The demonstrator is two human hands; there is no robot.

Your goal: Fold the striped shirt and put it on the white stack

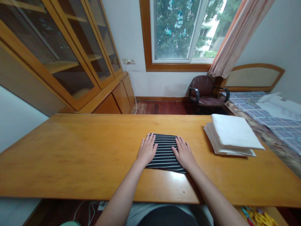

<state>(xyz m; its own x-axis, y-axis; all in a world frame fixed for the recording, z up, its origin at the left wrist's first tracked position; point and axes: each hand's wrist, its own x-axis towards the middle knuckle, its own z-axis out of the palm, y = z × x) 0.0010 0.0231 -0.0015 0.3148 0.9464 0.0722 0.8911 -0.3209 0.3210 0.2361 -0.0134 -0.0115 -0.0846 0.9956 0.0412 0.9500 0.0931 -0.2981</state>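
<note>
A piece of black cloth with white stripes [164,155] lies flat on the wooden table [82,150] in front of me, folded or cut to a rough rectangle. On its left edge rests my left hand [147,149], palm down with the fingers stretched out. My right hand [184,153] lies the same way on the cloth's right edge, its thumb pointing inward. Neither hand grips the cloth; both press or rest on it from above. The parts of the cloth under my palms are hidden.
To the right on the table sits a stack of white folded sheets or boards [237,131]. Beyond the table stand a brown armchair [203,91] and a bed [277,110]. A glass-door cabinet [70,62] is at the left. Colourful fabric [258,216] shows below the table's front edge.
</note>
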